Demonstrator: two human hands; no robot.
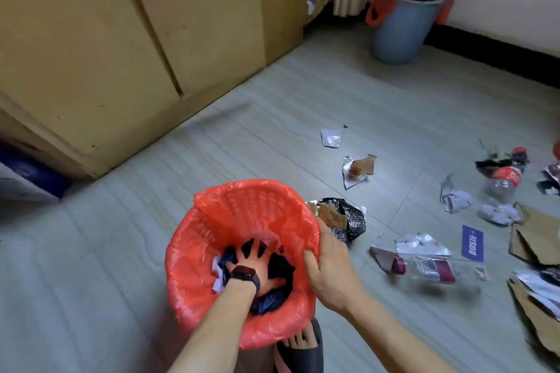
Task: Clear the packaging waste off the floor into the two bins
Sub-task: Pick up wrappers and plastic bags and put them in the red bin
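Note:
A basket bin lined with a red bag (212,221) stands right in front of me. My left hand (257,260), with a dark watch on the wrist, reaches deep inside it, fingers spread flat on dark crumpled waste (281,266) at the bottom. My right hand (327,263) grips the bin's right rim. A second bin, blue with a red liner (406,24), stands by the far wall. Packaging waste lies on the floor to the right: a black foil bag (351,218), a clear plastic bottle (504,179), torn wrappers (357,166) and cardboard (536,236).
A tall wooden wardrobe (136,39) fills the left and back. A blue card (472,243) and crushed clear packaging (424,260) lie to the right of the near bin. My foot in a dark sandal (303,345) is just behind the bin. Bare floor stretches to the left.

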